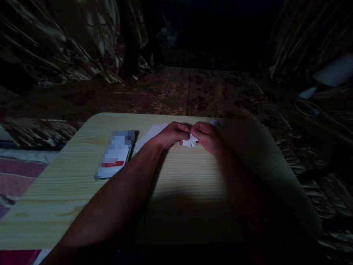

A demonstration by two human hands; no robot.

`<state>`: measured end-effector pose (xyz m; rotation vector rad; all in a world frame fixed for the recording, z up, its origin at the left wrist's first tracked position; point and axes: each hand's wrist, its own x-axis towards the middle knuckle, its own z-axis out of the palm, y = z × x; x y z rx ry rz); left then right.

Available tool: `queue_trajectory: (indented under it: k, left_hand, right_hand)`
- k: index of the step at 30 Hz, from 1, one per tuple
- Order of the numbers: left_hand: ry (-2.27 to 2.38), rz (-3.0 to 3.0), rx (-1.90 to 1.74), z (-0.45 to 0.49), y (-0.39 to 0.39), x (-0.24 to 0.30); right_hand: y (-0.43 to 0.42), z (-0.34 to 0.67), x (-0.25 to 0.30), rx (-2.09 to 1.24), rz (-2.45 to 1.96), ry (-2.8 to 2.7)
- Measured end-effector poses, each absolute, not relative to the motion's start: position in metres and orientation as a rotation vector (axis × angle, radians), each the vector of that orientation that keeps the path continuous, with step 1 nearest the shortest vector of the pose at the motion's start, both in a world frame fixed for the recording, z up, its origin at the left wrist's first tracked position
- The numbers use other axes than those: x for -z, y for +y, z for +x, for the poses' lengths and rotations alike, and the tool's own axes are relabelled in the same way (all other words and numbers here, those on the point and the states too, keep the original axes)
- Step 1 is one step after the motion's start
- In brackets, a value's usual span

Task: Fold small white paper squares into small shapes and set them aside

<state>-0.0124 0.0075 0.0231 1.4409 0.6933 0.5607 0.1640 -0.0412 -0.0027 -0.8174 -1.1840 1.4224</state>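
Far to the left of the folded paper (191, 141), a striped cloth (23, 173) lies beyond the left edge of the counter (182, 184). Behind, also left of the folded paper, hangs a shiny curtain (91, 40). Between that left edge and the folded paper, the wood is pale, with lines of grain, and on it rests a flat packet or booklet (113, 158) with a red strip; it is partly pixelated, so I cannot tell if it contains something. Nearer to the folded paper lie white sheets (150, 135), partly covered by the left arm.

The left hand (173, 134) is nearly closed, its thumb and fingers pinching the left side of the folded paper. This creased paper is held between both hands near the far edge of the counter; whether it touches the wood, I cannot tell. On its near side, a wide stretch of wood shows between the forearms. Behind it spreads a flowered cloth (171, 88). The right hand (208, 137), also nearly closed, pinches its upper right side.

Just right of the folded paper are small white pieces (217, 123), dim. Much farther right, past the shadowed counter edge, are a white lamp-like thing (335, 70) and a cable (306, 109).
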Motion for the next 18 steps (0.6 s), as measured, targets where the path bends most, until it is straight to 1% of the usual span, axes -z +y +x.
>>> queue_trajectory:
  k: [18]
  left_hand:
    - [0.713,1.460,-0.575,-0.0115,0.0062,-0.0236]
  right_hand:
    - [-0.0402,0.1648,0.0070,-1.368,-0.843,-1.249]
